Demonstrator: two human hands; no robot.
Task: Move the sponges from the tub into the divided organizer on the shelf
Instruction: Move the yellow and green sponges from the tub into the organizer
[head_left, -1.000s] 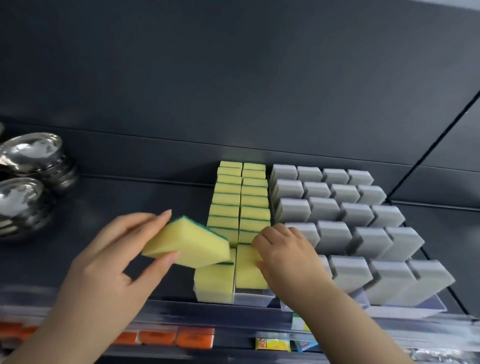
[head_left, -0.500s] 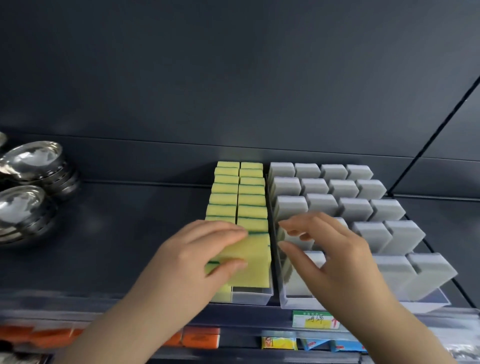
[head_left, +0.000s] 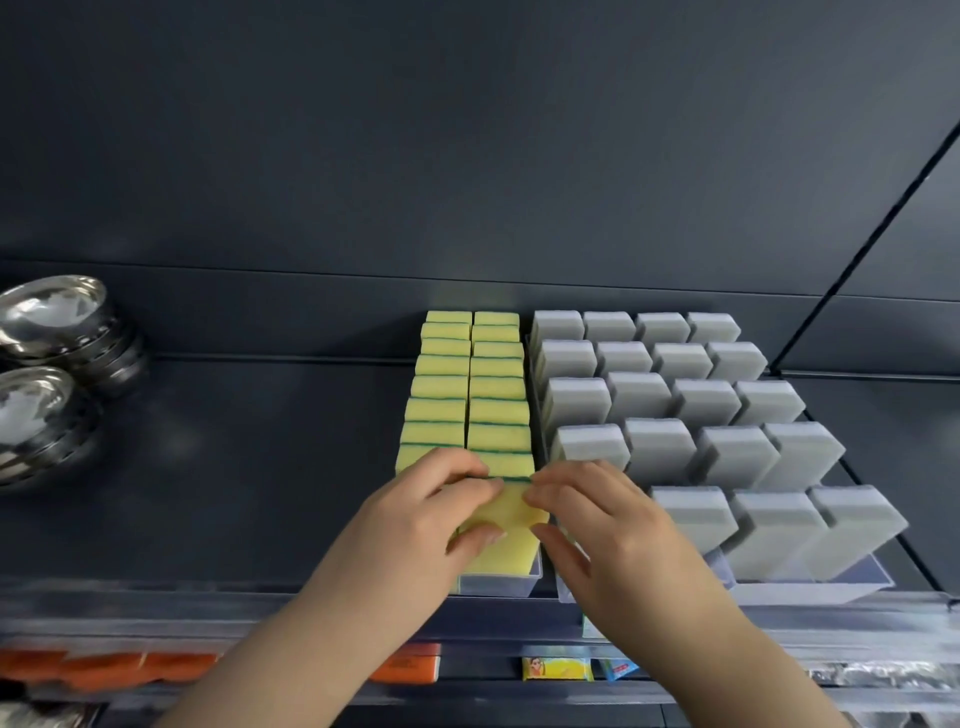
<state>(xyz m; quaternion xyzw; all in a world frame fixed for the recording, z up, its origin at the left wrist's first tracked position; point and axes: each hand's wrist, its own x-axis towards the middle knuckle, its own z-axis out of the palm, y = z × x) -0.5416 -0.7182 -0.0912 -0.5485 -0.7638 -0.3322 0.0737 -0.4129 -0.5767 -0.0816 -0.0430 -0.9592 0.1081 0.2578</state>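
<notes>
1. Head view, progress: I saw the organizer (head_left: 498, 584) on the shelf (head_left: 260, 467) holding two rows of yellow sponges (head_left: 441, 387) on edge, both nearly full to the front. I judged the task close to done. The tub was out of view, so I couldn't tell how many were left.
2. Head view, left hand (head_left: 415, 519): it gripped the front sponge (head_left: 511, 525), fingers curled over the top edge and thumb on the near face.
3. Head view, right hand (head_left: 613, 530): it pinched that sponge's right edge, fingertips on top and thumb at the side. The sponge leaned in the right row's front slot, and I judged it not fully seated.
</notes>
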